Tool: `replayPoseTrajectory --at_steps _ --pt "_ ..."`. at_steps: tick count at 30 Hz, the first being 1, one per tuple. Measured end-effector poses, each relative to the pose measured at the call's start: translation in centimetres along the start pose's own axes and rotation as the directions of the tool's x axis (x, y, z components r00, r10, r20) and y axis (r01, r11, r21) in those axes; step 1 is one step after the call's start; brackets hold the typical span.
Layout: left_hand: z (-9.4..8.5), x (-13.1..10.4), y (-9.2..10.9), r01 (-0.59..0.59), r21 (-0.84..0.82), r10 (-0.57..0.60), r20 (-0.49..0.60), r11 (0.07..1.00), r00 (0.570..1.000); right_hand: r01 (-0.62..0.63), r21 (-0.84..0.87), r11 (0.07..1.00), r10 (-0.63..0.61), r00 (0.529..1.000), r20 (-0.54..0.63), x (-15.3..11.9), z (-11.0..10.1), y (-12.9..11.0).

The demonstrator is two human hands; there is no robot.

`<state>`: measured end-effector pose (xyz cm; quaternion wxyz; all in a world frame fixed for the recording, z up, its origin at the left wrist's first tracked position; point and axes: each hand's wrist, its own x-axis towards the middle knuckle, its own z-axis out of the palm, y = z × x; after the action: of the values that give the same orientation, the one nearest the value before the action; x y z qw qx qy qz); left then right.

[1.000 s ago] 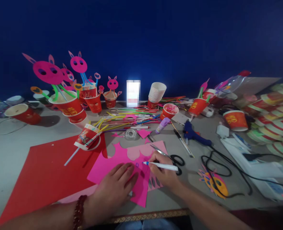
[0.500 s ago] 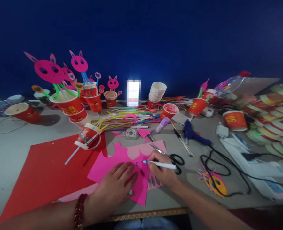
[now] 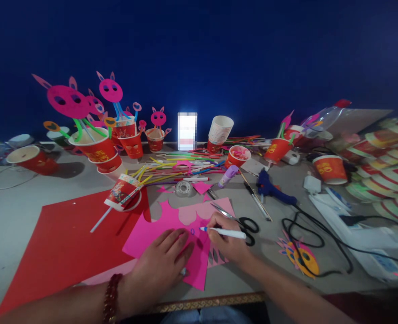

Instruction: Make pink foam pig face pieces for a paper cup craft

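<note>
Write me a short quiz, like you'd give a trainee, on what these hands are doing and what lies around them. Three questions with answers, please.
1. What is the right hand holding?
2. True or false: the left hand is raised clear of the paper.
3. Which of these lies nearest the right hand?
A) the roll of clear tape
B) the black-handled scissors
C) the blue glue gun

Key
1. A white marker with a blue tip.
2. False: it rests on the bright pink paper.
3. B
</note>
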<state>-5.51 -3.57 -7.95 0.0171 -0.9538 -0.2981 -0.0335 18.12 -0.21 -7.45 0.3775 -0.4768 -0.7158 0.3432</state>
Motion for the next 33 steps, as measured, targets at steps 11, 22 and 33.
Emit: replayPoseTrajectory --at_steps 11,22,33 --pt "0.04 -0.08 0.03 0.004 -0.005 -0.004 -0.004 1.0 1.0 -0.018 -0.001 1.0 0.018 1.0 0.001 -0.1 0.08 0.01" --pt "-0.11 0.02 0.02 -0.004 -0.002 0.004 -0.007 1.0 1.0 -0.01 -0.001 1.0 0.01 1.0 0.002 -0.08 0.03 0.04" --pt "0.09 -0.12 0.02 0.001 -0.012 -0.001 0.012 1.0 1.0 0.003 -0.009 1.0 -0.003 1.0 -0.016 0.0 -0.06 -0.12"
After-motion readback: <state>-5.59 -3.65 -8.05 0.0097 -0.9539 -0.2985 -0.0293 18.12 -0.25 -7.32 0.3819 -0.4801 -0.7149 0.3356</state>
